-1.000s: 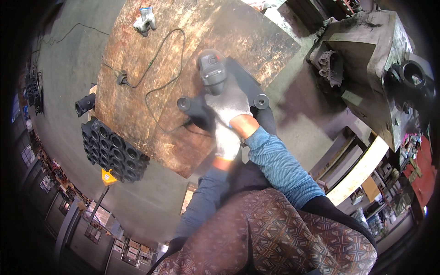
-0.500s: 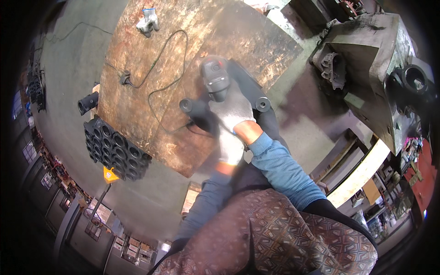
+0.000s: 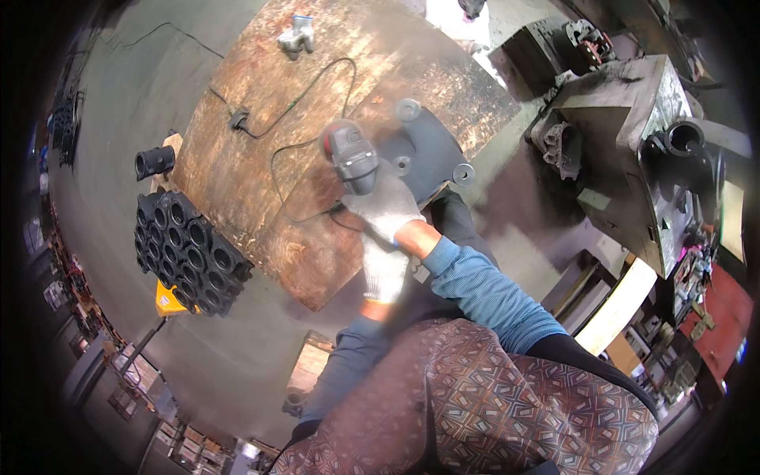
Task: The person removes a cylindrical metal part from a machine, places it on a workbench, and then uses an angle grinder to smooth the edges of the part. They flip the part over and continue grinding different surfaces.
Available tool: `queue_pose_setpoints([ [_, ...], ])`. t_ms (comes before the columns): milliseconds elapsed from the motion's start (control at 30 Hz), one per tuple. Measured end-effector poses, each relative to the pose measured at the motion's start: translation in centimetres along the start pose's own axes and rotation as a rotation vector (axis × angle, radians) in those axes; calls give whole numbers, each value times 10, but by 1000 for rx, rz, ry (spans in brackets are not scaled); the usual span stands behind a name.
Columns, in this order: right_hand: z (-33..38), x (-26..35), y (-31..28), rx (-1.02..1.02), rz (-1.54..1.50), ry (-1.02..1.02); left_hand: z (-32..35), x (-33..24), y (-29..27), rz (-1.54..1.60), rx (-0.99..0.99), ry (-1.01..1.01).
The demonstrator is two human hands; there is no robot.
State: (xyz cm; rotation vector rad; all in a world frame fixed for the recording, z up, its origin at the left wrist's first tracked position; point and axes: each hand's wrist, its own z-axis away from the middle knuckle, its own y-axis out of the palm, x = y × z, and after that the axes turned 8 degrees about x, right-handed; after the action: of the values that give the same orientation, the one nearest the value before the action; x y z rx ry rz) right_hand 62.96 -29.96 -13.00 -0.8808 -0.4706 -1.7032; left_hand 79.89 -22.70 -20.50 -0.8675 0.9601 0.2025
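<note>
A dark grey angle grinder with a reddish edge at its head points away from me. My right hand, in a white work glove, is closed around its body just behind the head. Nearer to me, my gloved left hand is closed at the grinder's rear end; its fingers are mostly hidden. To the right of the grinder lies a dark curved metal part with round, bored bosses at its corners. My right hand partly covers it, and I cannot tell whether the grinder touches it.
The worn wooden tabletop carries a black cord with a plug connection and a spare glove. Stacked black tubular castings stand left, above a yellow pallet jack. A large metal fixture stands right.
The grinder has shifted slightly left and toward me, tilting left. The metal part now lies turned and uncovered to its right, with a far boss showing. My view has swung a little.
</note>
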Motion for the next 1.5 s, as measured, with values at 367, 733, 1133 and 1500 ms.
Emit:
queue_pose_setpoints([
  [367, 0, -15, -8, -216, 152, 62, -36, -31, 4, 311, 74, -102],
  [733, -64, -41, -45, -199, 105, 99, -91, -15, 43, 244, 59, -137],
  [1133, -59, -34, -63, -118, 64, 142, -94, -22, 49, 130, 80, -14],
  [1500, -58, -45, -60, -162, 68, 110, -89, -32, 46, 156, 92, -88],
])
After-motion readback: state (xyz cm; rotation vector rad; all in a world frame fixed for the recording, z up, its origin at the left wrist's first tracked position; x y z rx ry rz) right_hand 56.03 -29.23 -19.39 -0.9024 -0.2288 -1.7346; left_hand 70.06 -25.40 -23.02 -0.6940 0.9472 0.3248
